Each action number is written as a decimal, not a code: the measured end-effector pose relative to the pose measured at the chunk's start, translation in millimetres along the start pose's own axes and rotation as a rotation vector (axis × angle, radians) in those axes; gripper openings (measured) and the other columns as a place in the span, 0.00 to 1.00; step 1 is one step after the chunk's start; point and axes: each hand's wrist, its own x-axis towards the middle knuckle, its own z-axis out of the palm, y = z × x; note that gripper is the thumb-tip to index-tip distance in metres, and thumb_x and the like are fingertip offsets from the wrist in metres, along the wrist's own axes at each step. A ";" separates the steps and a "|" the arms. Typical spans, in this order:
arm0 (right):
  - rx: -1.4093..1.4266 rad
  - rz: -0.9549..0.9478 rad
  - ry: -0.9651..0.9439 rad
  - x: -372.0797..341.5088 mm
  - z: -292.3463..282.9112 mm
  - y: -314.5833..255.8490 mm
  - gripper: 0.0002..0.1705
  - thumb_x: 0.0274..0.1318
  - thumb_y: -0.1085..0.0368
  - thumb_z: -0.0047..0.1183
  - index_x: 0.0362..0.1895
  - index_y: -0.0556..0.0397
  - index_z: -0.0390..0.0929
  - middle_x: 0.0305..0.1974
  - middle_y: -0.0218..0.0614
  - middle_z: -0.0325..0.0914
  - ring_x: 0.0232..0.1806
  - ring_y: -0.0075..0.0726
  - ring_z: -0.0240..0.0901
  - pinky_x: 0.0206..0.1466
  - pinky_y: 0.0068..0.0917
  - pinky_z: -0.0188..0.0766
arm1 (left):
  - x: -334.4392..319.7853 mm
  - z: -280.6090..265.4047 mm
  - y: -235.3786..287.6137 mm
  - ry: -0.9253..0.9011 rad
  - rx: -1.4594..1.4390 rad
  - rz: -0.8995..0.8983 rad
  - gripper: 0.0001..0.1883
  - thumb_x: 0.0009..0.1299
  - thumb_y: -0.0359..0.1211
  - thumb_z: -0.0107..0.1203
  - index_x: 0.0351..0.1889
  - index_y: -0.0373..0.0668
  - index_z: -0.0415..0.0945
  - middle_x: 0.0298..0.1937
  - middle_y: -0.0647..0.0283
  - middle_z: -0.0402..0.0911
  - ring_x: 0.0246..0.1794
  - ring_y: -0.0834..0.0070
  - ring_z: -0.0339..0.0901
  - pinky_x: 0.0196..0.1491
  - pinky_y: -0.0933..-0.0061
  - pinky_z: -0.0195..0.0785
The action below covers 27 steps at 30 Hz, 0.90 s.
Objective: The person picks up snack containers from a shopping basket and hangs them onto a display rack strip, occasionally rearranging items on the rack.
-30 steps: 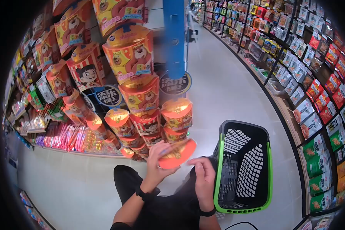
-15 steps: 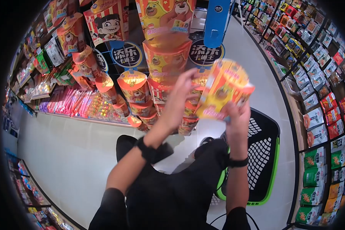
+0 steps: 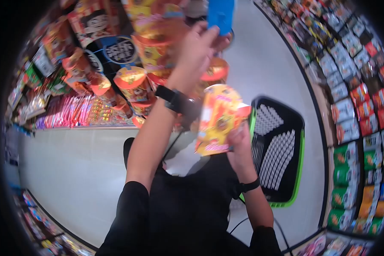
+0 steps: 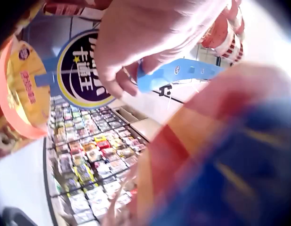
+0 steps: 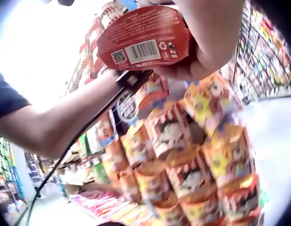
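My left hand (image 3: pixel 195 57) reaches up in the head view to the lower end of a blue hanging display strip (image 3: pixel 221 15). In the left wrist view, the thumb and fingers of that hand (image 4: pixel 150 35) pinch the end of the strip (image 4: pixel 185 69). A yellow and orange cartoon-printed snack carton (image 3: pixel 217 121), with a rounded top flap, is gripped by my right hand (image 3: pixel 242 147) in front of my lap. From the right wrist, its red oval base (image 5: pixel 143 40) shows a barcode. Similar cartons (image 3: pixel 134 83) hang in rows beside my left arm.
A black shopping basket with a green rim (image 3: pixel 302 164) stands on the floor at right. Shelves of hanging snack packets (image 3: pixel 345 113) line the aisle's right side. A round black sign (image 3: pixel 120 50) and pink stick-shaped items (image 3: pixel 68 112) are at left.
The carton, first in my left hand, passed to my right hand, which has since lowered slightly. My left hand let go of it and moved up to the blue strip.
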 end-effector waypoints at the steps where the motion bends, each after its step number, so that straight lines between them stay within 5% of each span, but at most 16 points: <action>1: -0.001 0.050 0.029 -19.7 1.9 10.0 0.41 0.56 0.63 0.57 0.68 0.56 0.49 0.55 0.39 0.68 0.48 0.27 0.73 0.45 0.25 0.74 | -5.6 1.3 5.0 -0.055 0.066 0.025 0.13 0.72 0.26 0.51 0.52 0.39 0.64 0.51 0.49 0.75 0.52 0.58 0.77 0.53 0.60 0.75; 3: -0.009 0.137 0.003 -53.6 3.6 25.1 0.42 0.52 0.70 0.59 0.67 0.57 0.48 0.52 0.40 0.70 0.43 0.27 0.76 0.39 0.22 0.77 | -8.0 -6.1 4.3 -0.110 0.275 0.126 0.10 0.72 0.26 0.49 0.49 0.34 0.64 0.50 0.42 0.75 0.55 0.52 0.75 0.58 0.55 0.72; 5: 0.045 0.229 0.021 -80.7 8.9 39.6 0.47 0.47 0.68 0.66 0.66 0.59 0.48 0.55 0.40 0.68 0.51 0.29 0.73 0.48 0.25 0.75 | -21.6 1.0 9.6 -0.116 0.526 0.066 0.44 0.61 0.54 0.62 0.68 0.43 0.55 0.59 0.45 0.71 0.58 0.59 0.73 0.65 0.55 0.62; 7: 0.044 0.125 0.035 -97.8 14.8 46.0 0.50 0.45 0.66 0.68 0.66 0.60 0.48 0.57 0.38 0.65 0.58 0.29 0.66 0.56 0.27 0.70 | -6.5 -22.0 13.3 -0.161 0.323 0.045 0.08 0.73 0.24 0.46 0.45 0.29 0.63 0.49 0.37 0.74 0.57 0.46 0.73 0.62 0.51 0.68; 9: 0.094 0.190 0.081 -115.1 18.3 50.8 0.51 0.45 0.66 0.69 0.67 0.60 0.48 0.58 0.38 0.63 0.62 0.28 0.62 0.60 0.28 0.67 | -18.1 -1.5 12.8 -0.116 0.334 0.092 0.07 0.73 0.22 0.44 0.43 0.25 0.62 0.49 0.32 0.72 0.58 0.43 0.71 0.65 0.48 0.65; 10: 0.110 0.215 0.075 -116.8 18.2 51.3 0.51 0.44 0.65 0.69 0.67 0.60 0.48 0.59 0.37 0.63 0.63 0.28 0.60 0.61 0.29 0.65 | -11.8 -13.7 17.9 -0.289 0.300 0.062 0.04 0.70 0.21 0.48 0.40 0.29 0.65 0.38 0.46 0.79 0.47 0.54 0.80 0.57 0.59 0.75; 11: 0.179 0.199 0.100 -121.1 20.9 57.3 0.51 0.44 0.66 0.69 0.67 0.60 0.48 0.59 0.37 0.63 0.63 0.28 0.61 0.62 0.30 0.65 | -25.1 0.7 18.0 -0.210 0.418 0.091 0.03 0.70 0.21 0.49 0.39 0.32 0.67 0.38 0.50 0.80 0.46 0.60 0.81 0.54 0.65 0.75; 15: 0.220 0.179 0.132 -125.5 11.0 67.0 0.48 0.46 0.72 0.64 0.68 0.56 0.49 0.60 0.36 0.63 0.61 0.29 0.64 0.61 0.30 0.66 | -39.6 11.8 22.6 -0.124 0.658 0.229 0.04 0.68 0.26 0.56 0.39 0.37 0.73 0.37 0.63 0.80 0.37 0.78 0.79 0.44 0.77 0.73; 23: 0.137 0.218 0.138 -110.2 -9.5 59.1 0.39 0.56 0.66 0.56 0.68 0.56 0.51 0.59 0.34 0.67 0.59 0.27 0.66 0.61 0.27 0.65 | -68.7 38.4 50.6 -0.247 0.531 0.088 0.14 0.70 0.24 0.52 0.54 0.35 0.68 0.45 0.64 0.77 0.45 0.79 0.74 0.49 0.76 0.69; 27: 0.122 0.251 0.127 -121.9 -4.3 59.4 0.33 0.58 0.68 0.53 0.65 0.55 0.54 0.54 0.32 0.70 0.48 0.22 0.70 0.54 0.23 0.69 | -58.6 59.9 81.3 -0.261 0.516 0.005 0.20 0.72 0.29 0.50 0.62 0.39 0.61 0.47 0.65 0.75 0.48 0.80 0.74 0.50 0.76 0.68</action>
